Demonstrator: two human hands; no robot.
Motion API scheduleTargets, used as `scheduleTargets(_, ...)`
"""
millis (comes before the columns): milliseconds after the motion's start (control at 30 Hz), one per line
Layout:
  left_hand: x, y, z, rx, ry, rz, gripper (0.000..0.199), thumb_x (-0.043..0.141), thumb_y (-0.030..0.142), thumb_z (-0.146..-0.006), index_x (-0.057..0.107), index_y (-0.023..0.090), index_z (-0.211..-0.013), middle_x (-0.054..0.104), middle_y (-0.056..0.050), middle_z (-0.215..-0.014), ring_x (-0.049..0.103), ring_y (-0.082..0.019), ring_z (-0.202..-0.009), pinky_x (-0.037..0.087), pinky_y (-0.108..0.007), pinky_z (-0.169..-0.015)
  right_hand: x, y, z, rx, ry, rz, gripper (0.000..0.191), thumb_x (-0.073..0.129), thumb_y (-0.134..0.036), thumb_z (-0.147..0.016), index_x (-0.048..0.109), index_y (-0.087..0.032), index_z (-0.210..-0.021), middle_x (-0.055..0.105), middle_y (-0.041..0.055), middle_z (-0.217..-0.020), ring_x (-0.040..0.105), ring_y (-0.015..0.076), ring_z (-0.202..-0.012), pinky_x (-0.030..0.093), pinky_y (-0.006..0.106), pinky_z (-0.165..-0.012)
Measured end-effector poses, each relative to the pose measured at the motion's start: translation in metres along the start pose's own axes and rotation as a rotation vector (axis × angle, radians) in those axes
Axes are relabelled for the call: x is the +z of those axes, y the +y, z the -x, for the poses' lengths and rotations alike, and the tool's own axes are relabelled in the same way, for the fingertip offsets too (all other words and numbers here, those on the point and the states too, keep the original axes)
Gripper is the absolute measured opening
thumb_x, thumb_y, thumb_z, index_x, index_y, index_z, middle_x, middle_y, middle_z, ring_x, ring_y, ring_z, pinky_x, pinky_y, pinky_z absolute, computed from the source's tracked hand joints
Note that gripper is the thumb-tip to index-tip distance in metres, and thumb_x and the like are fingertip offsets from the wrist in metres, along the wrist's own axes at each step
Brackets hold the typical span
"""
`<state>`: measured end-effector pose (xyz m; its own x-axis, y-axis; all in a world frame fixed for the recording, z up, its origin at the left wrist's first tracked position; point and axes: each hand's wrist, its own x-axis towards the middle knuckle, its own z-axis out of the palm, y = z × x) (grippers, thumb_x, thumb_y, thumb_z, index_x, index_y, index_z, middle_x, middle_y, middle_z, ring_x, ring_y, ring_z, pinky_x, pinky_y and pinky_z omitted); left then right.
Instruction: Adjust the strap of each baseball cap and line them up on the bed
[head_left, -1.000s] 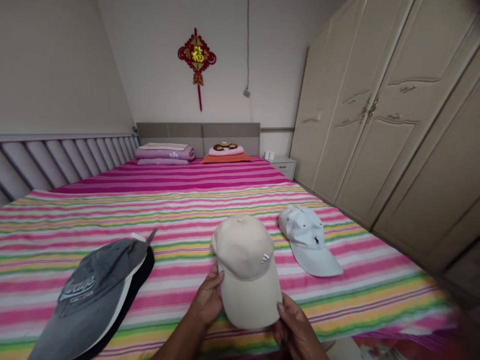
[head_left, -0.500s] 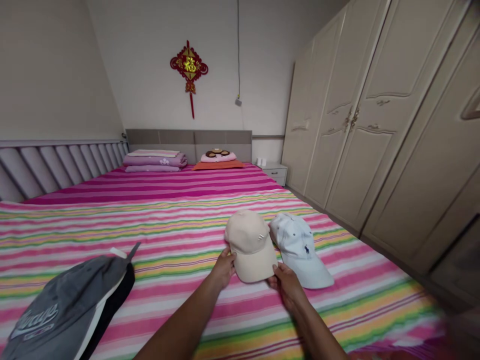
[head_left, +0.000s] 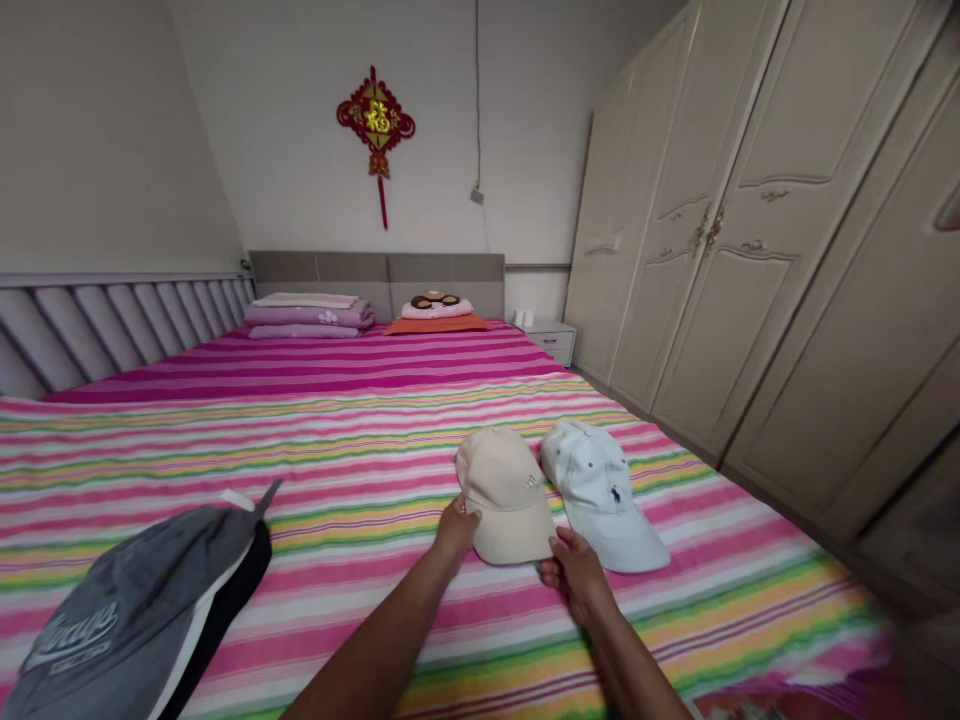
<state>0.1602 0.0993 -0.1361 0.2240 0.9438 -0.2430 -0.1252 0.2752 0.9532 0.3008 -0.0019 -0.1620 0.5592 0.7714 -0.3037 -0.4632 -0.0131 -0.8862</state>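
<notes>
A beige baseball cap [head_left: 501, 480] with a small logo sits on the striped bedspread, its brim toward me. My left hand [head_left: 457, 530] is closed on the cap's left side, thumb on top near where brim meets crown. With fingers under the brim and thumb at its right corner, my right hand [head_left: 574, 570] pinches the same cap. Just right of it, close beside, lies a pale blue cap [head_left: 600, 495] with a dark horse-rider emblem. At the lower left are stacked caps, a grey cap [head_left: 127, 600] over a black cap [head_left: 229, 610].
Striped bedspread [head_left: 337, 440] covers the bed. Folded purple bedding [head_left: 311, 315] and a pink folded item [head_left: 436, 307] lie by the headboard [head_left: 337, 270]. A nightstand [head_left: 553, 340] and a tall wardrobe [head_left: 750, 250] stand at right; a bed rail [head_left: 112, 330] runs along the left.
The beige cap has shifted slightly to the right and settled lower at the crown, both hands still on it. The view has tilted a little downward.
</notes>
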Motion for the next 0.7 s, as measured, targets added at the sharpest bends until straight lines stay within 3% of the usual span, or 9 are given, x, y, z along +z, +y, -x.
scheduleTargets(233,-0.005,-0.004,-0.004,0.041,0.029,-0.193,0.042,0.057,0.005,-0.064,0.057,0.015,-0.105,0.066,-0.009,-0.101,0.063,-0.018,-0.081,0.048,-0.028,-0.07,0.0,0.002,0.003,-0.032,0.031,0.103,0.021,0.055,-0.017,-0.073,0.042,-0.017,-0.091,0.048,-0.0086,-0.036,0.049,0.0105,-0.03,0.039,0.017,-0.03)
scheduleTargets(400,-0.007,-0.014,-0.009,0.096,0.107,-0.296,0.041,0.064,0.01,-0.058,0.057,0.011,-0.099,0.067,-0.012,-0.094,0.062,-0.024,-0.087,0.046,-0.033,-0.075,0.0,0.004,0.004,-0.069,0.069,0.154,0.027,0.055,-0.022,-0.072,0.041,-0.017,-0.094,0.047,-0.0099,-0.036,0.049,0.0113,-0.03,0.04,0.018,-0.031)
scheduleTargets(700,0.0,-0.029,0.0,0.255,0.055,-0.194,0.049,0.069,0.014,-0.054,0.053,0.014,-0.1,0.066,-0.01,-0.098,0.061,-0.022,-0.09,0.046,-0.031,-0.078,-0.002,0.012,0.001,-0.131,0.085,0.174,0.046,0.063,-0.041,-0.061,0.044,-0.017,-0.096,0.042,-0.0124,-0.036,0.049,0.0118,-0.03,0.034,0.018,-0.03)
